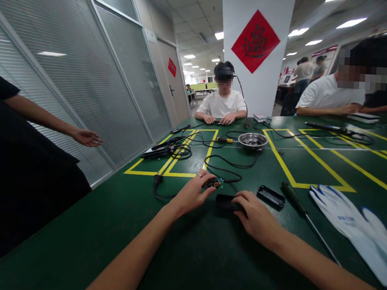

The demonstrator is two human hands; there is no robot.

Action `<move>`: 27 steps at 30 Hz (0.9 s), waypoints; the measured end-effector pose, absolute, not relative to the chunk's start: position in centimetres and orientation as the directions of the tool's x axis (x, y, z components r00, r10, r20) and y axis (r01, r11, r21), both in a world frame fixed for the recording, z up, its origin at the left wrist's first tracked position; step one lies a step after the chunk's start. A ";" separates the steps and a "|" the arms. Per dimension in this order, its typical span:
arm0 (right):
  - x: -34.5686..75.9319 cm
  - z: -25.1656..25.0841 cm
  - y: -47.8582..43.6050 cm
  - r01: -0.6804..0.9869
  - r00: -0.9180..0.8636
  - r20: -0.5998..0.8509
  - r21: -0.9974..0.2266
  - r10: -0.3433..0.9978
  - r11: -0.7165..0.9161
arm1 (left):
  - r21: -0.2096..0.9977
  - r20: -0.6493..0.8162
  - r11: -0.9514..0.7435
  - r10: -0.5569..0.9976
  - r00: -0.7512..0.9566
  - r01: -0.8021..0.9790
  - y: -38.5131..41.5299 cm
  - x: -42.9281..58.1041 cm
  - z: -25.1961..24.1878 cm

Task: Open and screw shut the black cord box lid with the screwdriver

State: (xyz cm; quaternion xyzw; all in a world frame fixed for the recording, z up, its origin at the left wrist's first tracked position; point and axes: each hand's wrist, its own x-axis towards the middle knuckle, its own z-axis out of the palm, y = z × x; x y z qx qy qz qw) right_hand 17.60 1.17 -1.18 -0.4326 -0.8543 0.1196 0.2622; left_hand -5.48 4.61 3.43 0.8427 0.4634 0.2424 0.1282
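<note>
My left hand (195,189) is closed on a small circuit board (216,183) with green edges and mixed parts, held just over the table. A black cable (232,179) runs from the board's far side. Close by on the right, my right hand (250,209) grips a black plastic casing half (224,202), its fingers over the right end. The casing lies low at the table surface, below and right of the board. Beyond my right hand rests another black casing half (271,197), hollow side up. A screwdriver (297,199) with a dark handle lies to its right.
White gloves (349,224) lie at the right. A metal bowl (253,140) with small dark parts and a yellow-handled screwdriver (225,140) stand further back. Coiled cables (180,150) and a plug (158,180) lie left. People sit across the green table (109,227); a person's hand (87,137) extends at left.
</note>
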 end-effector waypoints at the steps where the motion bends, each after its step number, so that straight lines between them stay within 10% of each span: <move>1: 18.5 -1.1 0.4 0.682 -0.475 0.340 -0.440 0.812 0.584 | 0.450 0.285 -0.543 0.839 0.463 0.709 4.5 -5.3 3.4; 27: 23.1 -2.2 -1.3 0.774 -0.568 0.314 -0.110 0.761 0.623 | 0.357 0.045 -0.694 0.682 0.730 0.626 1.6 -2.1 2.3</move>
